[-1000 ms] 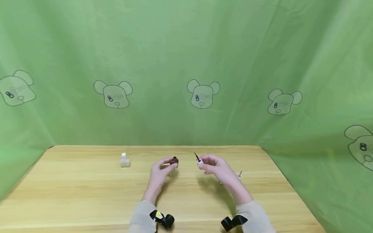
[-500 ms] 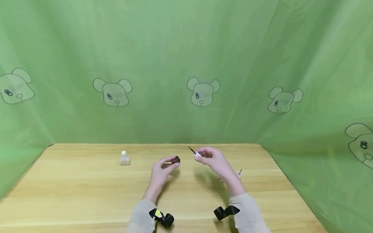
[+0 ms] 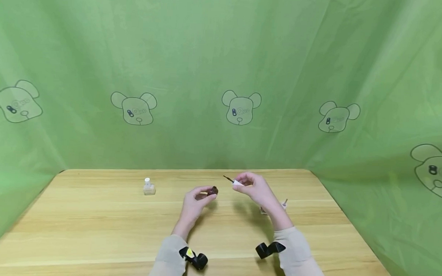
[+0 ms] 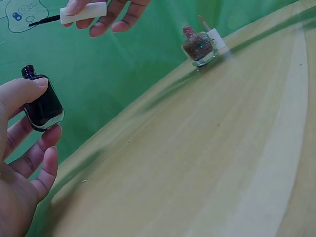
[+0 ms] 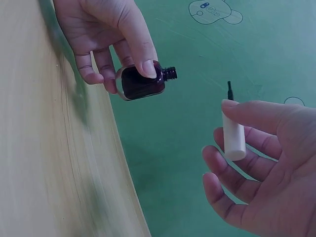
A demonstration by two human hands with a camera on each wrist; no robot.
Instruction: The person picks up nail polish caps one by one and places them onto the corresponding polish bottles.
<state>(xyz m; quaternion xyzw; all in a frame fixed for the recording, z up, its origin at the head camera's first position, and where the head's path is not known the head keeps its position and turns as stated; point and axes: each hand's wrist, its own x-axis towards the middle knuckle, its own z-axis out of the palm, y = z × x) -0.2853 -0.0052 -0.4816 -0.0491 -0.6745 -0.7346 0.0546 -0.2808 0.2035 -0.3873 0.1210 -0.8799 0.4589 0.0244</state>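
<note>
My left hand (image 3: 194, 204) pinches a small dark red nail polish bottle (image 4: 44, 103) between thumb and fingers, above the table. Its threaded neck is uncapped. In the right wrist view the bottle (image 5: 143, 83) has its neck toward the other hand. My right hand (image 3: 255, 191) pinches the white nail polish cap (image 5: 234, 133), its dark brush pointing away from the palm. In the head view the brush (image 3: 228, 179) points left, up above the bottle and apart from it.
On the wooden table (image 3: 104, 227), a clear bottle with a white top (image 3: 149, 187) stands at left. Beyond my right forearm sits an open glitter polish bottle (image 4: 199, 48), a white cap with its brush upward (image 4: 216, 37) beside it. Green curtain (image 3: 194, 52) surrounds the table.
My right hand has moved up and slightly left, and the brush has tilted over toward the left. The left hand has shifted a little right with the dark bottle.
</note>
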